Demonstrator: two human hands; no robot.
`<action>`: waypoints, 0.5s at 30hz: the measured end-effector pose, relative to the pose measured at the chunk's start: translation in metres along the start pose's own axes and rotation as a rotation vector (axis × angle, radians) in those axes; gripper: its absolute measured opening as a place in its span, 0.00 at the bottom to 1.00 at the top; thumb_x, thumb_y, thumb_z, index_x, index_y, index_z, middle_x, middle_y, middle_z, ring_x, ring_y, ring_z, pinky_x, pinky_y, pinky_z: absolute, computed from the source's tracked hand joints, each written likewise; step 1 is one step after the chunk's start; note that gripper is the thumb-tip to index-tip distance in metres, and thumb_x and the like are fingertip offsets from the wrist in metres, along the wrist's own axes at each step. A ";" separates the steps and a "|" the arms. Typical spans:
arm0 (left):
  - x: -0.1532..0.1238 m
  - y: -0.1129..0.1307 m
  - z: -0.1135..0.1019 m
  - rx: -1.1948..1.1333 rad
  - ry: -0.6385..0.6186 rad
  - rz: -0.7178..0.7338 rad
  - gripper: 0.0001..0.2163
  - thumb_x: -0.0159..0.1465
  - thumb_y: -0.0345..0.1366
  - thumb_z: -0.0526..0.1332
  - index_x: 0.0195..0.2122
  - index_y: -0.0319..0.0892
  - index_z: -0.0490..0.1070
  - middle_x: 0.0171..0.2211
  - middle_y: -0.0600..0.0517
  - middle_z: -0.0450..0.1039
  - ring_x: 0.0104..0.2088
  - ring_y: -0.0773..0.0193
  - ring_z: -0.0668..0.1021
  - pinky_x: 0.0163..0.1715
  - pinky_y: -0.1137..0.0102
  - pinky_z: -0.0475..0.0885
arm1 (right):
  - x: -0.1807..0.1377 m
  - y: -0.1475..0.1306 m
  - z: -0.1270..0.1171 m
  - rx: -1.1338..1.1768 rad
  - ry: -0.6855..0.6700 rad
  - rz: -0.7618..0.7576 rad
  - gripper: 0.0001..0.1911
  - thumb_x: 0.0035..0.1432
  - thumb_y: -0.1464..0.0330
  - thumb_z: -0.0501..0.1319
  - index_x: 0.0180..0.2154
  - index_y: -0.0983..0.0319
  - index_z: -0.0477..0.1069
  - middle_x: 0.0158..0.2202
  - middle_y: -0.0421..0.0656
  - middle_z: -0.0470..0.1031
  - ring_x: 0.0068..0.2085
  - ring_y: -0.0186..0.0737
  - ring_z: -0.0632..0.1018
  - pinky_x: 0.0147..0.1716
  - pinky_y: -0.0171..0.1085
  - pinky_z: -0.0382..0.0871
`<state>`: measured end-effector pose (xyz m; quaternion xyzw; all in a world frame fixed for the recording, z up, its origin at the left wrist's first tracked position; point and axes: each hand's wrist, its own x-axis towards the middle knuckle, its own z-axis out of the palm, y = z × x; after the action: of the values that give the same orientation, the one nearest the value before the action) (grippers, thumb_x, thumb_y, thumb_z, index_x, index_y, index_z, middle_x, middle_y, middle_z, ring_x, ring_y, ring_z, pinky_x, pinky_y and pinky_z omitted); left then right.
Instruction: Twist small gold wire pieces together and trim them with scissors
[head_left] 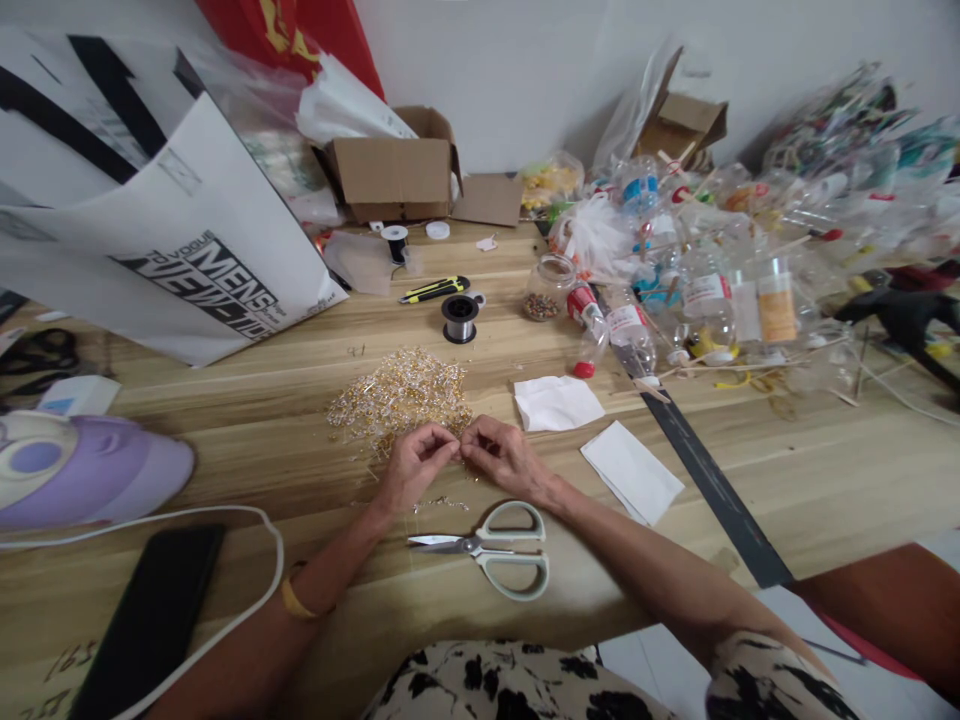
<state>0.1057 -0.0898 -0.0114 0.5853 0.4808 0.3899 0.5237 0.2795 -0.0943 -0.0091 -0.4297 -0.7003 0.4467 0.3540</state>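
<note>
My left hand (pixel 415 464) and my right hand (pixel 504 458) meet fingertip to fingertip just in front of a heap of small gold and silver beads (pixel 400 395) on the wooden table (pixel 247 430). Both hands are pinched closed on something tiny that I cannot make out. A few loose bead pieces (pixel 439 503) lie under my left hand. White-handled scissors (pixel 491 549) lie closed on the table just below my hands. A spool of thin wire (pixel 460 318) stands beyond the bead heap.
Two white paper pieces (pixel 556 402) (pixel 632 472) lie right of my hands, beside a dark strip (pixel 712 480). A black phone (pixel 150 620), white cable and purple device (pixel 82 465) sit left. A utility knife (pixel 435 290), bead jar (pixel 546 288), cardboard box (pixel 394 170), white bag (pixel 195 240) and plastic bottles (pixel 675 290) crowd the back.
</note>
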 end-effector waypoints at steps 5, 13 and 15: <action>0.000 0.000 -0.001 -0.031 -0.028 -0.036 0.06 0.53 0.35 0.65 0.29 0.39 0.72 0.26 0.52 0.75 0.29 0.65 0.76 0.32 0.71 0.72 | 0.001 -0.001 -0.001 0.032 0.001 0.031 0.08 0.60 0.67 0.58 0.31 0.65 0.68 0.26 0.38 0.67 0.26 0.30 0.66 0.25 0.30 0.58; -0.001 -0.004 0.002 -0.028 -0.004 0.028 0.05 0.52 0.31 0.65 0.31 0.38 0.71 0.29 0.50 0.76 0.31 0.65 0.78 0.36 0.70 0.74 | 0.001 0.002 0.000 0.080 -0.002 0.072 0.07 0.59 0.67 0.58 0.31 0.65 0.68 0.25 0.37 0.66 0.26 0.30 0.65 0.25 0.29 0.58; -0.002 -0.003 0.003 0.028 0.033 0.060 0.05 0.53 0.30 0.64 0.32 0.39 0.71 0.30 0.50 0.75 0.32 0.64 0.78 0.36 0.70 0.75 | 0.001 0.001 0.000 0.078 -0.001 0.079 0.07 0.58 0.68 0.58 0.31 0.65 0.68 0.25 0.38 0.66 0.26 0.30 0.65 0.25 0.29 0.58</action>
<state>0.1074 -0.0929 -0.0150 0.6002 0.4772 0.4081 0.4954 0.2795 -0.0932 -0.0103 -0.4428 -0.6651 0.4873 0.3523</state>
